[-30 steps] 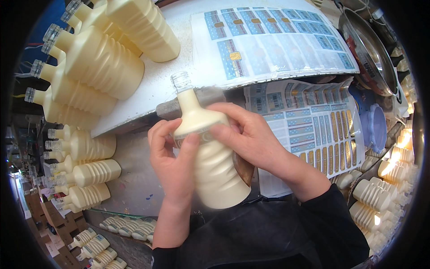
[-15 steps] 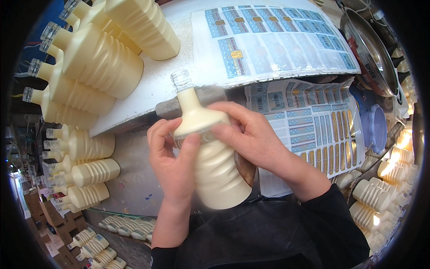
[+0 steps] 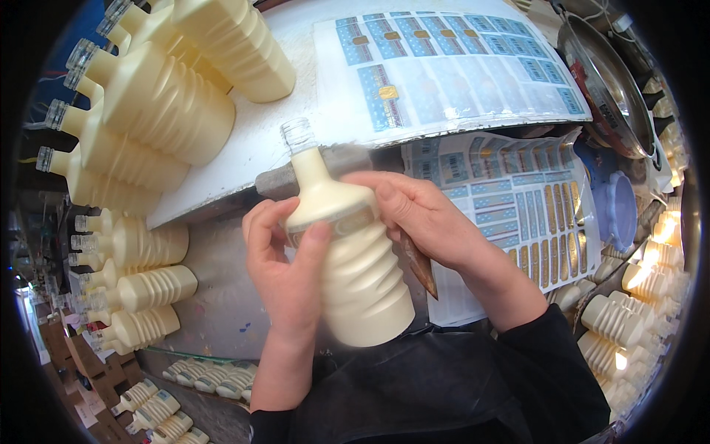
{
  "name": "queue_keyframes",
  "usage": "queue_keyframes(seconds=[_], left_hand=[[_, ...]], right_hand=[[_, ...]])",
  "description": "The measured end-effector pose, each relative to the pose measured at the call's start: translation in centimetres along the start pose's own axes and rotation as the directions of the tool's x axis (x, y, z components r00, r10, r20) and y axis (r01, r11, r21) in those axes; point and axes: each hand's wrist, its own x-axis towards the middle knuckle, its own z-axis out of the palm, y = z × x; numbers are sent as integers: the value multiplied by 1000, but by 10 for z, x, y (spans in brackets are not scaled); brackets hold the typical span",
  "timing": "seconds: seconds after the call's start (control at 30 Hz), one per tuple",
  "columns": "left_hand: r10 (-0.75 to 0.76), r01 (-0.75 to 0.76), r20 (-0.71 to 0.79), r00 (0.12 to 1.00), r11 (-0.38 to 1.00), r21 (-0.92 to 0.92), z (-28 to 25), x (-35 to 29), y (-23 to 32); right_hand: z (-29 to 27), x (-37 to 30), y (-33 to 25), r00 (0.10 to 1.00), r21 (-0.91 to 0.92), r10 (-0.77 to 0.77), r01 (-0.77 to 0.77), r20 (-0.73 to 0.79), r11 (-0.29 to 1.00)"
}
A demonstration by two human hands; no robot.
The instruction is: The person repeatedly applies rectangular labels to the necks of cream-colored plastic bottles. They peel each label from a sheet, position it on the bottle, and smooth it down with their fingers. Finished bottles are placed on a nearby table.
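A cream-coloured bottle [image 3: 366, 296] with a ribbed body and a clear threaded neck stands tilted before me, neck pointing away. Around its shoulder runs a greyish patterned label band [image 3: 346, 223]. My left hand [image 3: 285, 255] is closed on the bottle's left side, its thumb pressing the band. At the right shoulder, my right hand [image 3: 433, 226] has its thumb and forefinger bent close to the band's right end. A pointed brown tool [image 3: 418, 268], seemingly wood or horn, sticks out below that hand, held under its fingers.
Printed label sheets [image 3: 455, 96] lie on the white table [image 3: 222, 166]. Another label sheet [image 3: 510, 214] hangs below the table's edge. Several similar bottles [image 3: 174, 96] crowd the left. A metal pan [image 3: 606, 81] and a purple basin [image 3: 620, 211] are at the right.
My right thumb has come off the label band and drawn back right toward the bottle's edge. The brown tool has swung out, so more of it shows. My left hand keeps its place.
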Motion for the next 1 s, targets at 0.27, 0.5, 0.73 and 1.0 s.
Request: queue_keyframes(seconds=[0.27,0.5,0.73,1.0], left_hand=[[2,-2,-1,1000,1000,-3,0,0,0],[2,-2,-6,1000,1000,11,0,0,-1],[6,-6,-8,1000,1000,2,-1,-1,-1],[24,-23,-20,1000,999,38,1,0,-1]], right_hand=[[5,0,9,998,-109,-52,49,-25,993],[7,0,7,997,-107,-63,58,-41,993],[8,-1,3,998,-125,-46,39,-49,991],[8,-1,9,995,-158,-81,70,-64,985]])
